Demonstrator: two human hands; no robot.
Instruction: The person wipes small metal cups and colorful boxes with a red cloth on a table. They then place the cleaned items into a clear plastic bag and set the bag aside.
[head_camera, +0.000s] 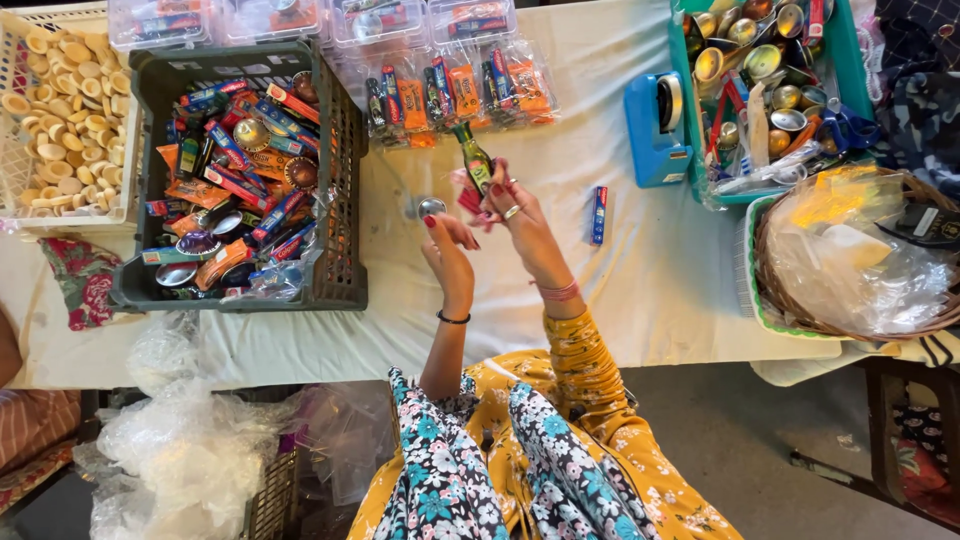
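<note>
At twelve o'clock above the table (640, 290), right hand (505, 205) pinches a small green bottle (474, 157) upright; left hand (447, 245) fingertips grip, seemingly, a small metal cup (431, 207).

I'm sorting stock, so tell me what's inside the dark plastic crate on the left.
The dark crate holds a heap of small colourful boxes, little bottles and round metal cups. Lower layers are covered.

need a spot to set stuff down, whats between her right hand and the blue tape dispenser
In the head view, one small blue tube lies on the white cloth between the right hand and the blue tape dispenser; the rest is bare cloth.
</note>
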